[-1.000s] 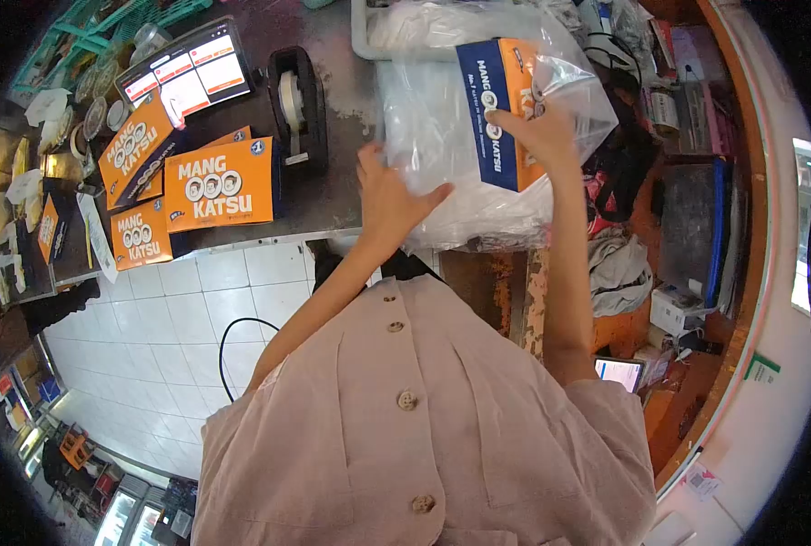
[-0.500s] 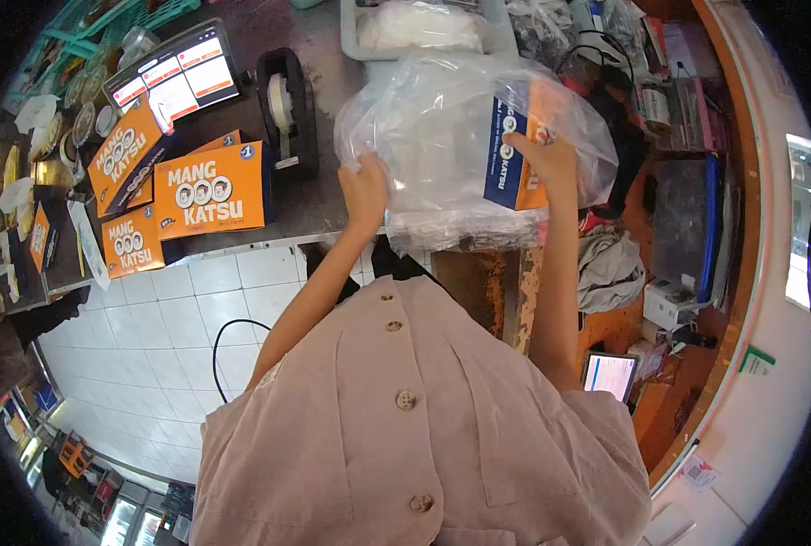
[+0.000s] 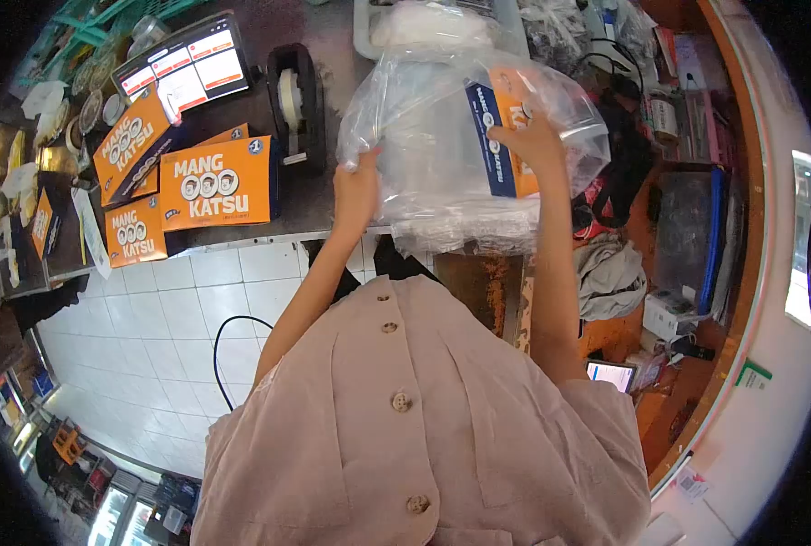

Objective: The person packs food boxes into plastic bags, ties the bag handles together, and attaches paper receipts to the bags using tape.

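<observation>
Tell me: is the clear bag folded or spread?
Spread: the bag billows out from the left hand, which pinches it, to past the box in the right hand.

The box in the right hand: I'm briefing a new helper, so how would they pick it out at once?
Find the dark table, then the clear plastic bag towards its right. Toward that bag's right side is the box, gripped by the right hand, dark blue and orange. Unlike the other MANG KATSU boxes, all left of the tape dispenser, it is the only one held.
</observation>
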